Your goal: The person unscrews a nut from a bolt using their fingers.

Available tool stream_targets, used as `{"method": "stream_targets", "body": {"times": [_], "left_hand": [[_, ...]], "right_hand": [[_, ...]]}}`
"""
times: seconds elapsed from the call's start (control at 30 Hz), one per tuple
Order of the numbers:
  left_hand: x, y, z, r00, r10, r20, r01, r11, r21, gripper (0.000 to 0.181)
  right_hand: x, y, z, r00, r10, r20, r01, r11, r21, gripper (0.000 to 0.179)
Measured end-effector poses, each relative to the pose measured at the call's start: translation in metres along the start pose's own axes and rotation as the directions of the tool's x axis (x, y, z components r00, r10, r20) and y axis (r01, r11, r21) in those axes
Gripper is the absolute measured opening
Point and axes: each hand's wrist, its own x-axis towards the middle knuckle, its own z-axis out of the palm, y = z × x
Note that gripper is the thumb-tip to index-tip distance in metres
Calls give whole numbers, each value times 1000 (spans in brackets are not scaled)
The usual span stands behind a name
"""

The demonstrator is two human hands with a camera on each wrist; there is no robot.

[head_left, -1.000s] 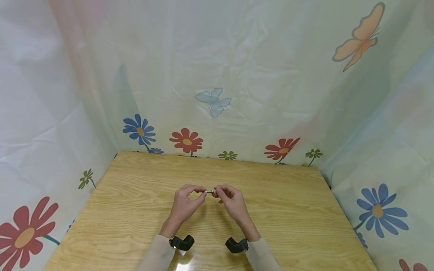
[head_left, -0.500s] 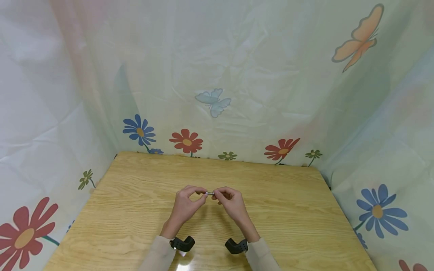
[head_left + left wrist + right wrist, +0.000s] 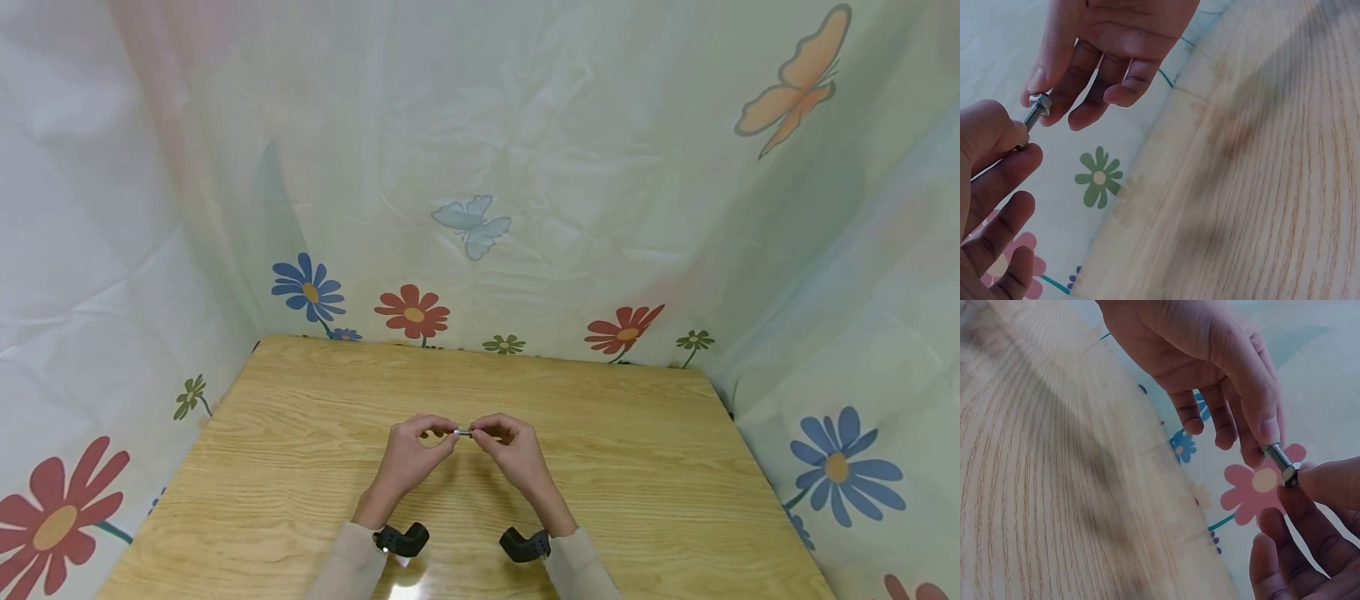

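At the head view's lower centre, we see the left hand [image 3: 407, 456] and right hand [image 3: 517, 456] both pinching a silvery threaded metal bolt [image 3: 1279, 457] (the right at its hexagonal end [image 3: 1039, 103]).

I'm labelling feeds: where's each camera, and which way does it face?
Head: on the head, facing forward and down at the table; left hand, right hand, sleeves show.
Left wrist: worn there, facing that hand's work; both hands show.
Right wrist: worn there, facing that hand's work; both hands show.
Both wrist views show the bolt between the hands.
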Motion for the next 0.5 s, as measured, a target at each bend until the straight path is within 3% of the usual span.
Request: {"method": "stream_targets", "body": {"times": [0.33,0.5], "left_hand": [[-1,1,-3,998,-53,19,53,998,-27,10],[-2,-1,-1,999,-54,3,54,998,-45,10]], "right_hand": [[0,4,-1,996,-77,42,76,996,36,17],[1,4,0,997,-72,31,71,996,57,20]]}}
